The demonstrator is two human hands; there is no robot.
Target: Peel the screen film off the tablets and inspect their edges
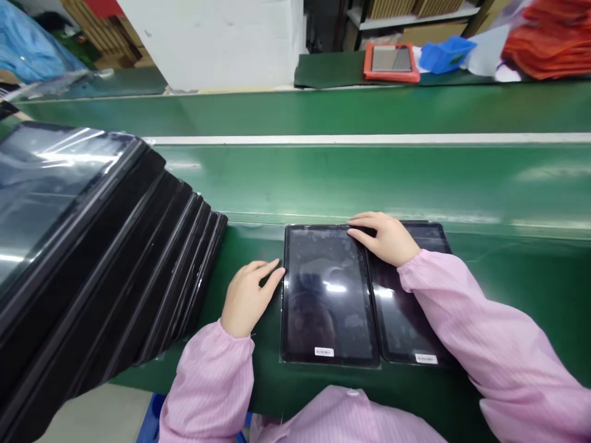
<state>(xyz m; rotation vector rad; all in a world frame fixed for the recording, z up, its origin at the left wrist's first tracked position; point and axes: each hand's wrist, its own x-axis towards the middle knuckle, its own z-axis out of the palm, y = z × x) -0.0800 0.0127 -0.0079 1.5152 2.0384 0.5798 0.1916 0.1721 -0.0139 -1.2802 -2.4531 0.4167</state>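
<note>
At the far edge of a black tablet, the right hand rests open, its fingers draped over the rim without clamping it. The left hand lies open just beside the tablet's left edge; contact cannot be determined. The tablet sits flat on a green conveyor belt, next to a second tablet, with a leaning row of tablets farther left. Expect a stiff, slippery, fragile panel: take hold by the edges.

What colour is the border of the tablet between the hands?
The tablet border is black; it shows best in the head view.
</note>
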